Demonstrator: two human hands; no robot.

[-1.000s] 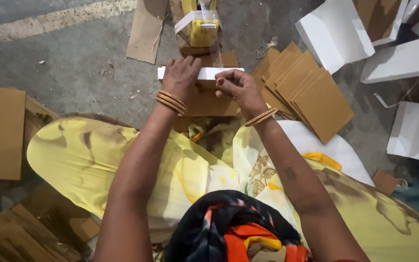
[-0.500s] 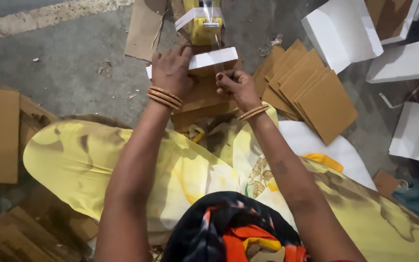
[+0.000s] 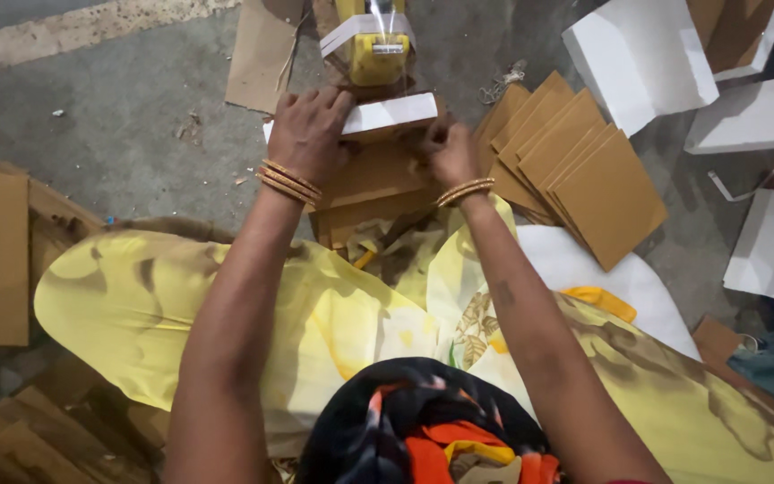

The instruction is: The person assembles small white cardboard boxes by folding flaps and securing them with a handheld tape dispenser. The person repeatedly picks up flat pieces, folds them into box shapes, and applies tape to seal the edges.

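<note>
A: Since the earlier frame, the white box (image 3: pixel 387 115) was shifted slightly toward one o'clock, nearer the yellow tape dispenser (image 3: pixel 374 40).

B: Grips? The left hand (image 3: pixel 308 134) was closed over the box's left end; the right hand (image 3: pixel 450 152) was pinched at its right edge, above stacked brown cardboard (image 3: pixel 378 184).

A: Risk noted: smooth, rigid board could be slipped askew by uneven pressure.

B: Flat matte sheets (image 3: pixel 575 161) were fanned at three o'clock.

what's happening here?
A person sits on the floor with a white box held in both hands over a stack of brown cardboard. The left hand lies on top of the box; the right hand grips its right end. A yellow tape dispenser stands just behind. Fanned cardboard sheets lie to the right.
</note>
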